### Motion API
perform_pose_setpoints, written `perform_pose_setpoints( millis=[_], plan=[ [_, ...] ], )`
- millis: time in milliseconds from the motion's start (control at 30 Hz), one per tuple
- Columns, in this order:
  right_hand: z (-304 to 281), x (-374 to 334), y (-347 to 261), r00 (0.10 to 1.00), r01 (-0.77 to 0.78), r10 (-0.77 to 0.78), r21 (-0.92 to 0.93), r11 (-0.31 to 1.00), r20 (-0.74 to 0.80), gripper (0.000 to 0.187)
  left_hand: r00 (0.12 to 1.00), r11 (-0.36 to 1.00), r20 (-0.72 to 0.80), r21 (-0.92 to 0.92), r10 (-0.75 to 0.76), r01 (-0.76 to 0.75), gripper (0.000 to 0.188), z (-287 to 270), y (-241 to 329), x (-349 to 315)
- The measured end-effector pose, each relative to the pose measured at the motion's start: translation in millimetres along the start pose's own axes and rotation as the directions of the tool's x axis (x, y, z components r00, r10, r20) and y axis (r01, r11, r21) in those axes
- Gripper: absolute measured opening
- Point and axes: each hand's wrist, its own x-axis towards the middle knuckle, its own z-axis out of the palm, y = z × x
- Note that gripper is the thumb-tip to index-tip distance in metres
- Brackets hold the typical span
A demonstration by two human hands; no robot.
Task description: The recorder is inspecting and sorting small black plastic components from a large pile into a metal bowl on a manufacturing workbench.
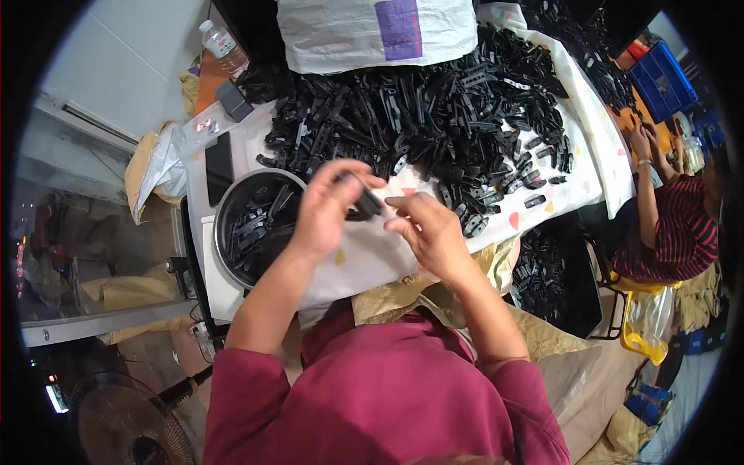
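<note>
My left hand [327,208] is closed around a small, long black plastic piece [367,203], which tilts out past its fingers above the table. Close by on its right is my right hand [431,232]. Its thumb and forefinger curve toward the piece with a gap between them, and I see nothing held there. A big heap of similar black pieces [372,116] covers the table beyond both hands. Left of my left forearm stands a round metal bowl [219,225] with more black pieces inside.
A white woven sack [333,35] rests behind the heap. A dark phone-like slab [219,170] lies beside the bowl, and a water bottle [225,48] stands far left. Below the table's right side sits a black bin [581,298] of pieces. Another person [670,225] works at right.
</note>
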Motion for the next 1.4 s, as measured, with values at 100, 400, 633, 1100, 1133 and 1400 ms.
perform_pose_setpoints(
  millis=[100, 400, 633, 1100, 1133, 1400],
  plan=[
    [20.4, 14.7, 45.4, 0.994, -0.088, 0.064, -0.331, 0.94, -0.083, 0.025, 0.924, 0.998, -0.383, 0.059, 0.001, 0.023, 0.024, -26.3, 11.5, 21.5],
    [44.6, 34.9, 74.9, 0.981, -0.031, 0.161, -0.737, 0.676, 0.107, 0.013, 0.979, -0.064, -0.197, 0.978, 0.052, 0.2, 0.034, -47.4, -7.5, 65.4],
    [58.2, 49.9, 82.0, 0.962, -0.26, 0.237, -0.711, 0.653, -0.135, 0.009, 0.958, -0.294, -0.28, 0.922, -0.065, 0.25, 0.028, -47.1, -21.8, 79.4],
    [14.9, 20.4, -18.3, 0.894, -0.193, 0.446, 0.861, 0.47, -0.043, 0.028, 0.991, 0.986, 0.02, 0.106, -0.131, 0.128, 0.013, -1.6, 0.2, 19.4],
    [15.1, 19.5, -18.1, 0.9, -0.146, 0.417, 0.811, 0.566, -0.128, 0.027, 0.998, 0.979, 0.05, 0.198, -0.049, 0.038, 0.017, 1.9, 1.9, 19.4],
    [6.6, 19.5, -12.5, 0.864, 0.122, -0.167, -0.125, 0.985, -0.476, 0.037, 0.987, 0.996, -0.128, 0.003, -0.093, 0.094, 0.034, 32.8, 6.6, 1.0]
  ],
)
